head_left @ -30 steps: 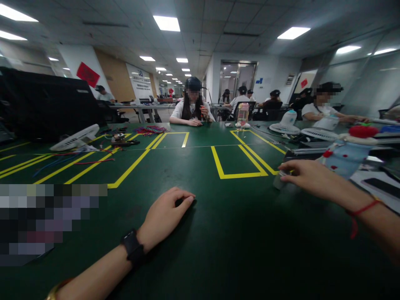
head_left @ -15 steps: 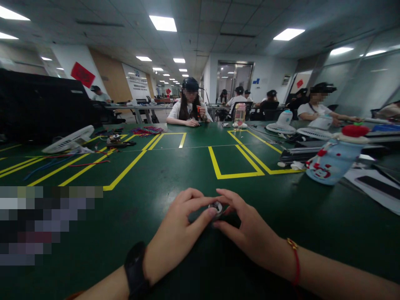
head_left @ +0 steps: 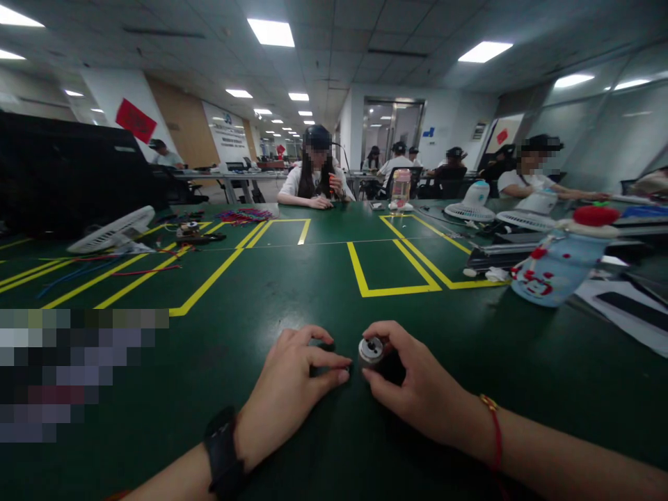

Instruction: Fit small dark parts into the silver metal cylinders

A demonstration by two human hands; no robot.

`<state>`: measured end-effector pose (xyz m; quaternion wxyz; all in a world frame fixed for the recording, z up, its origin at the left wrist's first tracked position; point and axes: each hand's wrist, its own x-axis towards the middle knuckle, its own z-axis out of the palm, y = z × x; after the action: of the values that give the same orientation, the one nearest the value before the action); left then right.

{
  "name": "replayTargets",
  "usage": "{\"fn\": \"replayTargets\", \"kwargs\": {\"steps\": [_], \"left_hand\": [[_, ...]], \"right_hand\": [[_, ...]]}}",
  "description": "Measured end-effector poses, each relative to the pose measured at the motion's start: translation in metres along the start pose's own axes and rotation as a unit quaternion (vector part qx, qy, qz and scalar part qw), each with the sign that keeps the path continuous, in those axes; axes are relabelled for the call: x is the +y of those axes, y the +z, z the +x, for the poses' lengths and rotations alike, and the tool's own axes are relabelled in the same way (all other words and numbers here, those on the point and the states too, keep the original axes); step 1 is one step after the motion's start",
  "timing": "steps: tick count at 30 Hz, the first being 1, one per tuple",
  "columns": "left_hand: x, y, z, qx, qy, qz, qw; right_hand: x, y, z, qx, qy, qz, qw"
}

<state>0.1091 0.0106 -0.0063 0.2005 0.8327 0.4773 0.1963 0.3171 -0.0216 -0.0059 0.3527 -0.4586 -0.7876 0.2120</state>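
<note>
My right hand holds a short metal cylinder upright between thumb and fingers. Its silvery round end faces up and shows dark holes; the lower side is dark. Just left of it is my left hand, apart from the cylinder. Thumb and forefinger of this hand are pinched together, and a tiny greyish bit shows at their tips, too small to name. Both hands are low over the dark green table.
A blue bottle with a red top stands at right, beside a dark phone on paper. Far left lie a white fan, loose wires and small parts. A person sits opposite. Yellow tape marks the tabletop.
My left hand has drawn away to the left from the cylinder's top, its thumb and forefinger now pinched. The cylinder has stayed with my right hand and shows more of its end.
</note>
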Motion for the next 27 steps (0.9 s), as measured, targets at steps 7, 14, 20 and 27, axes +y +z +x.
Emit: {"fn": "replayTargets", "kwargs": {"steps": [7,14,20,27], "left_hand": [[-0.013,-0.025,0.004,0.049,-0.064,-0.086,0.993],[-0.024,-0.023,0.008,0.066,-0.092,-0.065,0.991],[-0.022,-0.019,0.009,0.062,-0.085,-0.044,0.993],[-0.022,-0.016,0.008,0.073,-0.058,-0.031,0.995]], "right_hand": [[0.027,-0.066,0.019,0.127,0.055,-0.218,0.966],[0.093,-0.150,0.026,0.026,0.223,-0.415,0.882],[0.033,-0.075,0.018,0.024,0.026,-0.430,0.902],[-0.008,0.005,0.001,-0.106,-0.151,-0.315,0.931]]}}
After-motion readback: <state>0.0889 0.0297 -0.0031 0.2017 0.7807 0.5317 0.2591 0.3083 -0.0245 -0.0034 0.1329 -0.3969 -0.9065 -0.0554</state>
